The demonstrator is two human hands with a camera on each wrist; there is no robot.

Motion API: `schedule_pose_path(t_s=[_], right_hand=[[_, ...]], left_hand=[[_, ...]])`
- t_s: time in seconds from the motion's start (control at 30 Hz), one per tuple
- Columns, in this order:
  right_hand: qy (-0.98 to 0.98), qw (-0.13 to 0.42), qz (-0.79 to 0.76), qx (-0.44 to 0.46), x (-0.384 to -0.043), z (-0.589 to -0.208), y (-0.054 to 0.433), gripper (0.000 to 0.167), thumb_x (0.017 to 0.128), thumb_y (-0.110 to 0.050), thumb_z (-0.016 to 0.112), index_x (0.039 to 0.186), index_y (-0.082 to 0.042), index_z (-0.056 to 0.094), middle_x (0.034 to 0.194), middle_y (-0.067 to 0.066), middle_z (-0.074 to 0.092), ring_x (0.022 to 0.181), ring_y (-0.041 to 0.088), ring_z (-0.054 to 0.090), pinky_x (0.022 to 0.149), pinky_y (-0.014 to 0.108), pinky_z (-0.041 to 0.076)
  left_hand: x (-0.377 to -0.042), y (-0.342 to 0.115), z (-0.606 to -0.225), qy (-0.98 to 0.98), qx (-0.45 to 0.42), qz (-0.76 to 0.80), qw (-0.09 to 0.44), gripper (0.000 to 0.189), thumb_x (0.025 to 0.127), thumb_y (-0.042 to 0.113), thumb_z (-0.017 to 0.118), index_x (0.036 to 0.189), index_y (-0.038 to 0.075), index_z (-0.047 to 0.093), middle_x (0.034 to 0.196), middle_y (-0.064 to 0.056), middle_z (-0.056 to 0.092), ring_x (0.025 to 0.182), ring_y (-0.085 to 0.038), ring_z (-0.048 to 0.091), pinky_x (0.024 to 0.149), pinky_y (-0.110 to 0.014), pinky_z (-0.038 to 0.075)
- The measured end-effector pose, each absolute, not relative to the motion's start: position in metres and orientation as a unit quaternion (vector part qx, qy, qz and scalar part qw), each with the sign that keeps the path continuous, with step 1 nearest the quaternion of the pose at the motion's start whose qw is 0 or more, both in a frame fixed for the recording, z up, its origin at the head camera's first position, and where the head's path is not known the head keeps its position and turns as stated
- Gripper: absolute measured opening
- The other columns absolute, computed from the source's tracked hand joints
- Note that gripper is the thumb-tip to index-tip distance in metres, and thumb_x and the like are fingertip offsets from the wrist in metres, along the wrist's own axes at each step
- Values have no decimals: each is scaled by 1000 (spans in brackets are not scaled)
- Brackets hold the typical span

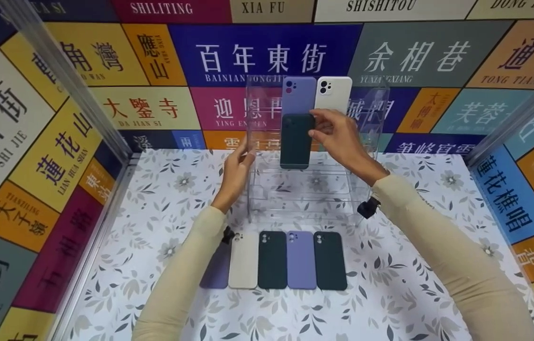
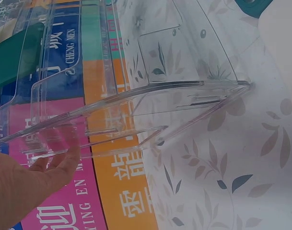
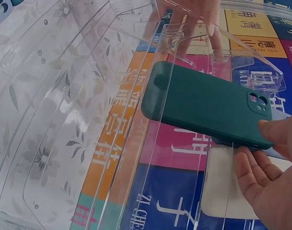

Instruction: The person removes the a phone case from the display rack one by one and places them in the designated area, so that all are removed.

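Street-name panels (image 1: 267,35) surround the floral worktop (image 1: 418,279). Head: toward its back edge, a clear rack (image 1: 374,118) holds a purple case (image 1: 299,98) and a white case (image 1: 335,97); 5 phone cases (image 1: 272,260) lie in front. Left wrist: the left hand (image 2: 28,189) touches the rack's side, grip uncertain. Right wrist: the right hand (image 3: 275,187) pinches a dark green phone case (image 3: 208,103) at the rack; a loose pinch might drop it.

Maroon wall panel (image 1: 174,9) reads "SHILITING"; tan panel (image 1: 271,8) reads "XIA FU"; cream panel (image 1: 146,110) reads "DA JIAN SI"; deep-blue panel (image 1: 267,54) reads "百年東街".
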State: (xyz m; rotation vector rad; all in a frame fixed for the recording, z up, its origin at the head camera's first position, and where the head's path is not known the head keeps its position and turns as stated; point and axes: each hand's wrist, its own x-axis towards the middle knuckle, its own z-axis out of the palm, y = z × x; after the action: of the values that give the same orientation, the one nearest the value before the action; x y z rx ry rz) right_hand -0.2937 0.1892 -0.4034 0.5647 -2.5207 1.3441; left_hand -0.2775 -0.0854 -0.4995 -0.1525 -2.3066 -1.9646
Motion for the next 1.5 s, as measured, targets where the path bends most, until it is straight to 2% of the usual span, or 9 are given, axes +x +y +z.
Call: schedule_pose_path(t_s=[0.2,0.37,0.47,0.6,0.8,0.93,1.2,1.5], right_hand=[[-856,123,461,197,-294,-406,188,46,101,4,76,147,-2,70,122,21,70,110,29,74,96,32,61],[-852,140,467,190,-292,-410,188,39,102,4,74,141,-2,72,117,18,73,104,25,72,92,27,58],[-847,148,473,190,-290,-411,188,33,104,3,73,136,-3,73,114,16,74,100,23,71,88,25,57],[-839,171,481,191,-286,-408,190,30,102,4,74,131,-3,75,111,16,75,99,23,72,85,20,58],[-826,199,497,175,-278,-394,199,29,101,6,76,129,-3,77,110,15,76,99,22,73,85,22,63],[-821,219,497,175,-273,-384,209,29,101,5,76,129,-2,77,108,15,77,97,21,73,84,20,62],[-824,215,500,156,-261,-376,232,31,104,1,73,134,-5,75,114,11,76,103,16,72,92,25,63],[-835,230,476,154,-249,-383,255,31,103,3,74,134,-4,76,112,12,75,100,19,73,89,19,61]], left_hand=[[-278,-85,-499,-763,-47,-642,53,59,116,24,56,172,24,39,169,-8,51,139,-26,59,118,-44,50],[-279,-85,-501,-759,-63,-645,62,59,115,23,56,172,18,39,169,-13,51,139,-36,61,118,-46,50],[-279,-86,-501,-760,-67,-643,64,60,115,24,55,172,16,39,170,-12,50,139,-40,61,118,-46,50],[-280,-85,-501,-761,-62,-642,65,60,115,23,56,171,15,39,170,-9,49,138,-37,62,118,-45,50],[-280,-85,-501,-757,-65,-646,71,58,114,19,56,170,14,40,169,-11,50,136,-34,64,118,-44,50],[-279,-85,-500,-755,-59,-650,67,58,115,18,56,171,15,39,170,-11,50,133,-33,65,117,-43,51],[-279,-85,-499,-756,-54,-649,62,59,116,19,56,172,17,38,170,-10,50,132,-29,65,117,-43,51],[-279,-86,-501,-752,-60,-654,61,61,115,23,57,172,17,37,163,-19,55,134,-36,64,116,-47,51]])
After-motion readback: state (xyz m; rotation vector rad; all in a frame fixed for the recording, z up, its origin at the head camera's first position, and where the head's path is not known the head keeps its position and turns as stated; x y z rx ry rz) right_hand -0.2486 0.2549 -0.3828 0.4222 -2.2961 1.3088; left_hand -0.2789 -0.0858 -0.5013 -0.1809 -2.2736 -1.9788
